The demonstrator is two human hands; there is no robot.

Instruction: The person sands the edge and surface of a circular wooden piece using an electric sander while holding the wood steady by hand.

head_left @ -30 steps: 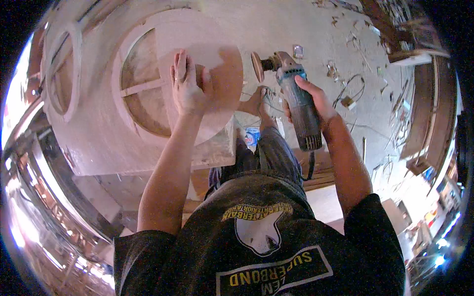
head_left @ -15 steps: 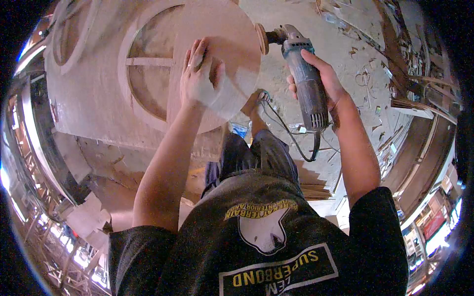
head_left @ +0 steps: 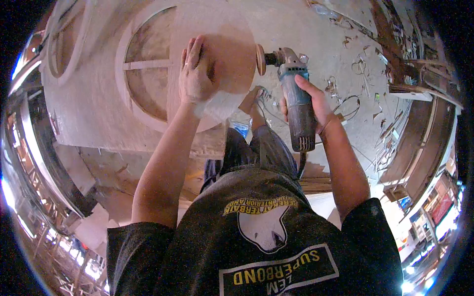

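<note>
Flat round board [head_left: 234,64], cylindrical grinder [head_left: 298,111].
My right grip [head_left: 320,104] is clasping the grinder; left grip [head_left: 195,76] is resting unclenched on board.

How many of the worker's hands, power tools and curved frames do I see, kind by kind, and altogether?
Hands: 2 (left hand, right hand)
Power tool: 1
Curved frames: 2 (crossbar frame, upper-left frame)
Total: 5

Upside-down print on a black fabric short-sleeved T-shirt [head_left: 306,232]
"LEM" and yellow "SUPERBOND" stand in a white-outlined rectangular frame [head_left: 279,269]; nearer the hem, curved yellow lettering [head_left: 259,206] shows "TERBAIK" and "INTERIOR AND", the rest unclear.
</note>
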